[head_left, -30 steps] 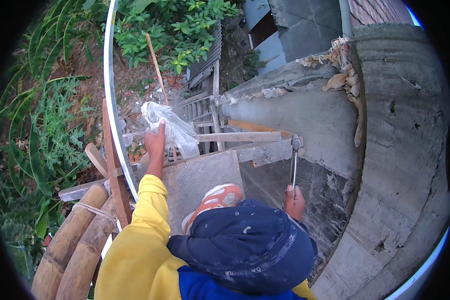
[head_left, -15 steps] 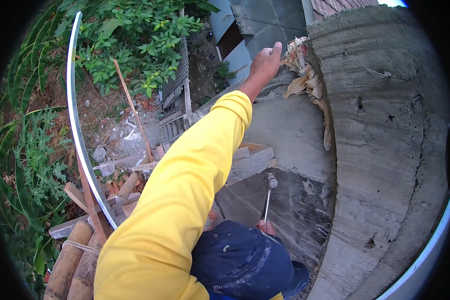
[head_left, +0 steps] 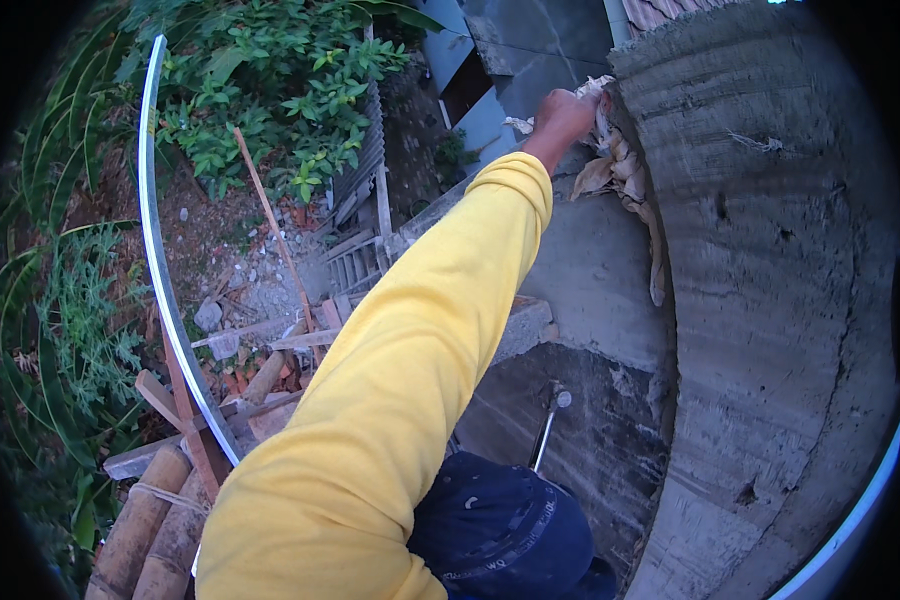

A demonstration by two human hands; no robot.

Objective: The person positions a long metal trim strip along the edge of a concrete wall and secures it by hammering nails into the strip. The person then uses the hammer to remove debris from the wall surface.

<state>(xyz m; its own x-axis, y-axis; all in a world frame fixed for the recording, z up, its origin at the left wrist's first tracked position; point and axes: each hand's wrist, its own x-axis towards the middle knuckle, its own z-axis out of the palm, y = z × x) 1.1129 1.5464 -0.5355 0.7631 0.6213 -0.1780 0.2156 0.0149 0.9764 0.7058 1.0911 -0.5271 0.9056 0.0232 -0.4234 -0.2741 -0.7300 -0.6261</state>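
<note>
My left hand, at the end of a yellow sleeve, reaches far forward to the top of the narrow gap beside the rough cement wall. Its fingers are closed around crumpled, pale tan torn paper. Scraps stick out on both sides of the fist, and the rest of the strip hangs down the gap. My right hand is out of view. Just below my arm is a co-worker's dark blue cap. A hammer stands up beyond it; the hand on its handle is hidden by the cap.
At left, a long metal straightedge rises past bound bamboo poles and wooden boards. Rubble and green plants lie far below. A concrete ledge juts out under my arm.
My left hand has moved right and closed on the torn paper. The co-worker's cap has shifted slightly right, and the hammer head has dropped lower, its holding hand now covered.
</note>
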